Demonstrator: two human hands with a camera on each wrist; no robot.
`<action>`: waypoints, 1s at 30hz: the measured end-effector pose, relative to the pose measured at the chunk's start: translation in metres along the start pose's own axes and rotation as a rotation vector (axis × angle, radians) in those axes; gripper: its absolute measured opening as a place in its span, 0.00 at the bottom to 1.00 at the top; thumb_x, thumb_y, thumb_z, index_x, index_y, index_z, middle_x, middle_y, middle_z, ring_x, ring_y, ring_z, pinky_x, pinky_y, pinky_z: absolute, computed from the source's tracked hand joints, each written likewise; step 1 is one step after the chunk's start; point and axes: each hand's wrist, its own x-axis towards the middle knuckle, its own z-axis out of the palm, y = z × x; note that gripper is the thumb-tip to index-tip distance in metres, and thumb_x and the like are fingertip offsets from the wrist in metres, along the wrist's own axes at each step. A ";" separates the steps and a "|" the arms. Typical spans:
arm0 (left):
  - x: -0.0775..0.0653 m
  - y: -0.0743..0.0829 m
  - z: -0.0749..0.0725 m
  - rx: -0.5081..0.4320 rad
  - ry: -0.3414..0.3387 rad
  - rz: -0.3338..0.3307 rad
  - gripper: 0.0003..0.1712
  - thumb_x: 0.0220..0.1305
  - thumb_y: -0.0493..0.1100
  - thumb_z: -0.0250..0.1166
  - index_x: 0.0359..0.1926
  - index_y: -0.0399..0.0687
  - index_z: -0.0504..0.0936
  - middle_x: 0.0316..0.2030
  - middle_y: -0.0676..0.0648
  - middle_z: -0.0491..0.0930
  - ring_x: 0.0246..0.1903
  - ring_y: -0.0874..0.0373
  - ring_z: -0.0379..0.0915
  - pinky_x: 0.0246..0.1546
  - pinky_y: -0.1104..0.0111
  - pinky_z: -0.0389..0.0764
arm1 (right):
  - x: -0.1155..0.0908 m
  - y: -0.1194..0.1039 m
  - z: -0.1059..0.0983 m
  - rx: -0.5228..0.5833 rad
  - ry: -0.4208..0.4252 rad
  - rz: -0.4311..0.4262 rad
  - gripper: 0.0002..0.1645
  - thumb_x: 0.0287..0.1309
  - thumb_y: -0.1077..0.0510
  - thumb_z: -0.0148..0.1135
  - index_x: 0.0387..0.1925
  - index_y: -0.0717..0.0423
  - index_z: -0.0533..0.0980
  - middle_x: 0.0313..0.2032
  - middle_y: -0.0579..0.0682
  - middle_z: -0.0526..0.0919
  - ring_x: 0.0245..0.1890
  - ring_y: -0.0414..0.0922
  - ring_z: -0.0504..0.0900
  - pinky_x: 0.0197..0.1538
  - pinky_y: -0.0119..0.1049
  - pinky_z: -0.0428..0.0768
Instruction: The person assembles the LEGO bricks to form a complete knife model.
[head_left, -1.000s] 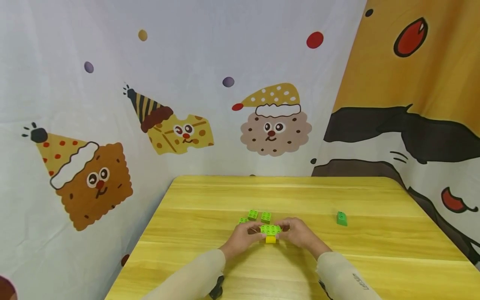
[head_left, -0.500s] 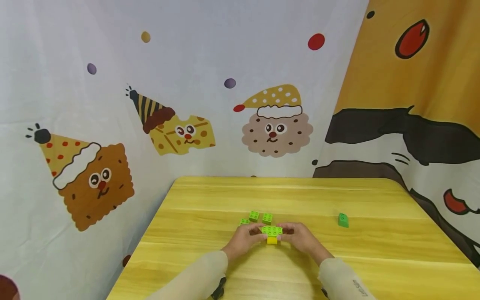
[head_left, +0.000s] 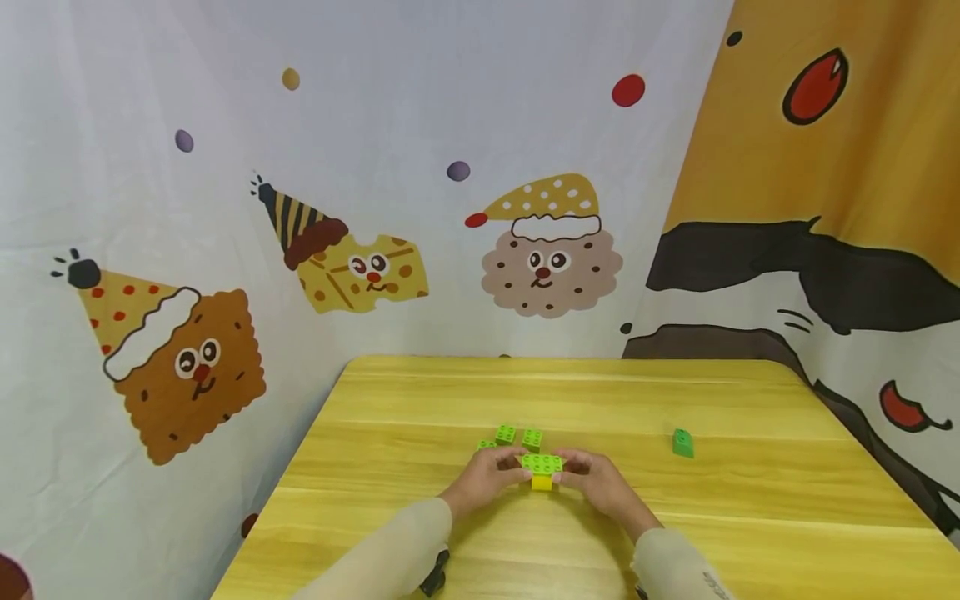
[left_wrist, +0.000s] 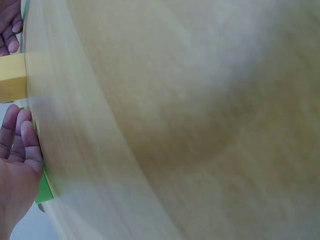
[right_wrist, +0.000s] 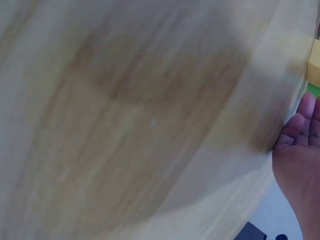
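Note:
A long light-green toy brick [head_left: 542, 463] with two rows of studs sits on top of a yellow brick [head_left: 542, 482] near the middle of the table. My left hand [head_left: 486, 478] pinches the green brick's left end between thumb and fingers. At its right end my right hand [head_left: 596, 478] pinches it the same way. Seen from the left wrist, the yellow brick [left_wrist: 13, 78] stands between the fingertips of both hands, and the green brick on top is out of that view. The right wrist view catches only an edge of the yellow brick [right_wrist: 314, 64].
Just beyond the hands lie small light-green bricks [head_left: 506, 433], another [head_left: 532, 438] and a third [head_left: 487, 446] partly behind the left hand. A darker green sloped brick [head_left: 682, 442] lies to the right on the wooden table [head_left: 420, 392]. A patterned curtain hangs behind.
Both hands keep their hold on the long green brick over the yellow one. The whole view shifts slightly as the head moves; the other bricks stay put.

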 end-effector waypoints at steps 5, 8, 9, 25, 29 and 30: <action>0.001 0.000 0.000 0.006 -0.005 0.009 0.19 0.67 0.45 0.67 0.57 0.51 0.82 0.36 0.49 0.80 0.35 0.60 0.74 0.37 0.68 0.78 | -0.001 0.001 0.000 0.037 0.019 0.023 0.28 0.57 0.54 0.72 0.58 0.58 0.79 0.41 0.48 0.83 0.45 0.45 0.80 0.50 0.46 0.79; 0.001 -0.002 0.001 0.019 0.008 0.024 0.20 0.66 0.45 0.68 0.58 0.49 0.82 0.36 0.50 0.80 0.35 0.60 0.74 0.36 0.70 0.78 | -0.003 0.000 -0.001 0.042 0.016 0.023 0.28 0.57 0.54 0.72 0.59 0.59 0.78 0.41 0.49 0.83 0.44 0.45 0.80 0.50 0.45 0.79; 0.001 -0.002 0.002 0.023 0.012 0.031 0.20 0.66 0.45 0.68 0.58 0.49 0.82 0.35 0.50 0.80 0.35 0.60 0.74 0.35 0.70 0.77 | -0.003 0.000 -0.001 0.037 0.016 0.020 0.29 0.57 0.54 0.72 0.59 0.59 0.78 0.41 0.49 0.83 0.44 0.45 0.80 0.49 0.45 0.79; 0.000 -0.004 0.002 0.041 0.030 0.036 0.22 0.65 0.45 0.69 0.59 0.46 0.81 0.34 0.51 0.81 0.33 0.60 0.76 0.33 0.71 0.78 | -0.003 0.002 0.001 0.091 0.005 0.038 0.31 0.57 0.53 0.73 0.59 0.61 0.77 0.48 0.52 0.84 0.49 0.49 0.80 0.53 0.48 0.78; 0.001 -0.004 0.003 0.038 0.031 0.034 0.21 0.65 0.44 0.69 0.58 0.47 0.82 0.34 0.51 0.80 0.33 0.61 0.76 0.32 0.71 0.78 | -0.002 0.002 0.000 0.103 0.021 0.049 0.31 0.55 0.54 0.74 0.58 0.62 0.78 0.48 0.52 0.84 0.49 0.49 0.80 0.52 0.47 0.79; 0.002 -0.004 0.004 0.035 0.033 0.034 0.20 0.65 0.44 0.69 0.58 0.48 0.82 0.34 0.51 0.80 0.32 0.61 0.75 0.32 0.71 0.78 | -0.002 0.002 0.000 0.104 0.021 0.052 0.31 0.54 0.54 0.75 0.58 0.62 0.78 0.48 0.53 0.84 0.49 0.49 0.80 0.52 0.47 0.79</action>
